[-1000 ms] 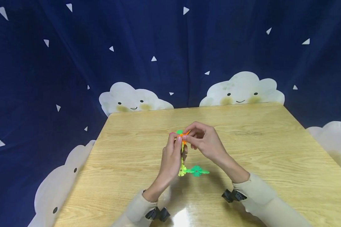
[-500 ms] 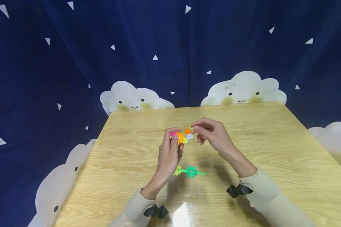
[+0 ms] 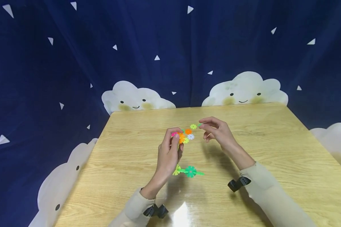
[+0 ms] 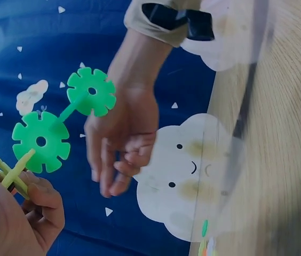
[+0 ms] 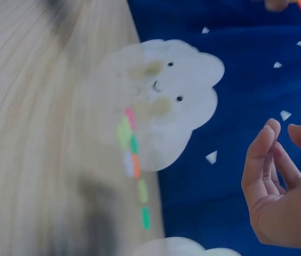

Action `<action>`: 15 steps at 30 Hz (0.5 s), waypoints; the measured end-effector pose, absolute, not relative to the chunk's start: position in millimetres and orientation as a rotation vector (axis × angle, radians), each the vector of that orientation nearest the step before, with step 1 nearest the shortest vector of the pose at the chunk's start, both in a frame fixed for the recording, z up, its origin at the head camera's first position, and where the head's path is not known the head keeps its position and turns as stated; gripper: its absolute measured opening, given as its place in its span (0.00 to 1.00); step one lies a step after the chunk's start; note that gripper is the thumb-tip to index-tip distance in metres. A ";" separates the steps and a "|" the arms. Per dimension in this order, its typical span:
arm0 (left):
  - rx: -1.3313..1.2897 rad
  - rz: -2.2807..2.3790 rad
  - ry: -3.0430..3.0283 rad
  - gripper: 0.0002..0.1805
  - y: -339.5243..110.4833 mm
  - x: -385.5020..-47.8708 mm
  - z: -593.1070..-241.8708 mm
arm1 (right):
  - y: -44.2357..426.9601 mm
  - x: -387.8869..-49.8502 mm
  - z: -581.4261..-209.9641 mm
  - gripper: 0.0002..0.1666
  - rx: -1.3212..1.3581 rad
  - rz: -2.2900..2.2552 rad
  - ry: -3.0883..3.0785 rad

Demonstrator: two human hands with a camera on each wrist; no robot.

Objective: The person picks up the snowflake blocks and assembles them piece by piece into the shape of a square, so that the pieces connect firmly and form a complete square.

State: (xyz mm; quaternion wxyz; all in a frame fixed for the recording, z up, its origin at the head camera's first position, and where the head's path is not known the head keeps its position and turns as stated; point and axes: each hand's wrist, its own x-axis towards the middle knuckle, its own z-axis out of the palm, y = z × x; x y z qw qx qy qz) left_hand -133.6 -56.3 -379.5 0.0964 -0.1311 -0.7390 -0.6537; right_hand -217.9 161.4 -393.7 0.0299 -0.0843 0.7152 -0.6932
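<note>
The left hand (image 3: 167, 154) pinches an orange snowflake disc (image 3: 181, 137) that belongs to a joined chain. Below the hand the chain shows a yellow-green disc (image 3: 177, 170) and a green disc (image 3: 191, 171). In the left wrist view, a yellow disc (image 4: 17, 172) is beside the left hand (image 4: 46, 210), with two linked green discs (image 4: 41, 141) beyond. The right hand (image 3: 220, 134) hovers over the table, fingers bent, near a loose green disc (image 3: 200, 125). A gap shows between thumb and fingers of the right hand (image 5: 284, 197) in the right wrist view, nothing between them.
Several loose discs lie on the wooden table (image 3: 130, 135) beyond the left hand, among them orange (image 3: 188, 131), white (image 3: 190, 136) and yellow (image 3: 193, 126) ones. A dark blue curtain (image 3: 142, 25) with clouds hangs behind the table.
The right hand has let go of the orange disc and moved right, away from the left hand. Slightly further left than before, the left hand still holds the chain. The loose discs have come into view.
</note>
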 end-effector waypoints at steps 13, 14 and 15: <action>-0.366 -1.937 -2.160 0.12 -59.6 -133.6 -378.1 | 164.7 -248.1 -435.3 0.25 -0.110 -2.069 2.163; -0.364 -1.939 -2.159 0.12 -59.8 -133.6 -377.9 | 164.0 -249.5 -437.3 0.25 -0.105 -2.067 2.160; -0.360 -1.941 -2.158 0.12 -60.1 -133.6 -377.9 | 163.1 -250.9 -439.1 0.26 -0.103 -2.061 2.159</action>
